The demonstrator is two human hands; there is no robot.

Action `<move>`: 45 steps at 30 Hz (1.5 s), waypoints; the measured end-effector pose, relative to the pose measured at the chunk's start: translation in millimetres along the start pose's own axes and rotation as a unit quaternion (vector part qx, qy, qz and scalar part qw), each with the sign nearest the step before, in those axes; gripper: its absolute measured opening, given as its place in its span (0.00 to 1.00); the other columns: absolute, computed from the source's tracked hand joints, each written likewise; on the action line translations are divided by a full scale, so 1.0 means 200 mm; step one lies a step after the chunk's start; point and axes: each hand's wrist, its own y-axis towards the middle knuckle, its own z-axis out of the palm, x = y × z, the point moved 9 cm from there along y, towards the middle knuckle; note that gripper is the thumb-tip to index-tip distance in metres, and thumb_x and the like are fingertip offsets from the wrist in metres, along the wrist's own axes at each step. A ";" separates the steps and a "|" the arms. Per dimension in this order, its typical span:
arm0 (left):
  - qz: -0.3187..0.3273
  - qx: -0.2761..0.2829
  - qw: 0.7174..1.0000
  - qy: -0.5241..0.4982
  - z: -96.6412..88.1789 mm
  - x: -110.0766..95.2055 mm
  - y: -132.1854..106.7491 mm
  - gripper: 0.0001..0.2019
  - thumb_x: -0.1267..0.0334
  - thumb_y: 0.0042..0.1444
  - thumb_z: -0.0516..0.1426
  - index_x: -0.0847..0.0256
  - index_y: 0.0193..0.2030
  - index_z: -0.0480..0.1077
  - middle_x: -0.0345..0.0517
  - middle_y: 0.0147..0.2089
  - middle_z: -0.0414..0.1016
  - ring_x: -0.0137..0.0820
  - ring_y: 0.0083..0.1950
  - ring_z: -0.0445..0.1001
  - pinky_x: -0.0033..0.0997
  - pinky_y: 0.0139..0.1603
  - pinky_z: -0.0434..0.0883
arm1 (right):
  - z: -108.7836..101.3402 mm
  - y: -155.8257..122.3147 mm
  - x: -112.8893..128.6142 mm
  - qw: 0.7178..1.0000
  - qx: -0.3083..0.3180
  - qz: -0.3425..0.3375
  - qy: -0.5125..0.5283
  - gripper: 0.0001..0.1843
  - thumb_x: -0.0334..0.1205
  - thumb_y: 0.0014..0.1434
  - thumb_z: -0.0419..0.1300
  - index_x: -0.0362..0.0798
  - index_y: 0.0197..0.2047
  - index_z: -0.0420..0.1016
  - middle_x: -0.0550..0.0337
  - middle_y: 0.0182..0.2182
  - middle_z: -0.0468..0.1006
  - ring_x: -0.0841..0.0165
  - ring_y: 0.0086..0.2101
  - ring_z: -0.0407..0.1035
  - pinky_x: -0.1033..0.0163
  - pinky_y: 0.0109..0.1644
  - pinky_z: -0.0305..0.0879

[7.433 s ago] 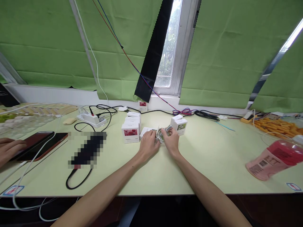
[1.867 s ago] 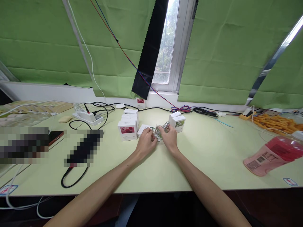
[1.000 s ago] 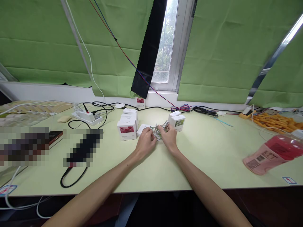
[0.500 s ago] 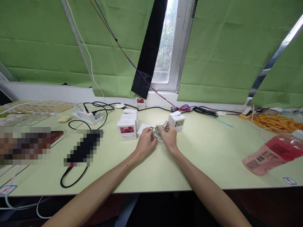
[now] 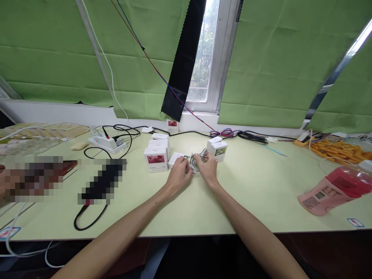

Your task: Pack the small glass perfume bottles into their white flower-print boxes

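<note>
My left hand [image 5: 178, 174] and my right hand [image 5: 207, 168] meet over the middle of the table. Both have their fingers closed on a shiny, silvery, crinkled wrapper [image 5: 193, 163]; what is inside it cannot be made out. A silvery part pokes up past the right thumb. Partly covered by my left fingers, a white box [image 5: 174, 159] lies just behind that hand. To the left stands a row of white boxes with a red-flower picture [image 5: 157, 161]. White boxes with a green picture [image 5: 218, 151] stand right behind my right hand.
A power strip [image 5: 108, 143] with black cables sits back left, near a blurred dark device [image 5: 103, 180]. Another person's hand [image 5: 2, 182] shows at the left edge. A pink bottle [image 5: 328, 190] lies tilted on the right, before orange pieces [image 5: 337, 151].
My hands and the wrapper stay almost in place. At the left edge, the other person's hand has shifted slightly.
</note>
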 end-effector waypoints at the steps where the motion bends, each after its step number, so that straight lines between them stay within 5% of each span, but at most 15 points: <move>1: 0.000 0.000 1.000 -0.001 0.00 0.00 0.00 0.10 0.72 0.55 0.54 0.56 0.27 0.57 0.45 0.37 0.66 0.36 0.41 0.68 0.38 0.42 0.67 | 0.00 0.00 0.00 1.000 0.000 0.000 -0.001 0.18 0.54 0.54 0.62 0.50 0.25 0.66 0.65 0.20 0.67 0.68 0.26 0.60 0.63 0.33 0.57; 45: 0.007 0.007 1.000 -0.003 0.01 0.00 0.00 0.11 0.72 0.56 0.54 0.56 0.27 0.56 0.45 0.37 0.66 0.37 0.41 0.67 0.39 0.42 0.66 | 0.00 0.00 -0.01 1.000 0.001 0.008 0.007 0.18 0.54 0.54 0.62 0.50 0.24 0.65 0.68 0.20 0.65 0.71 0.24 0.56 0.63 0.33 0.54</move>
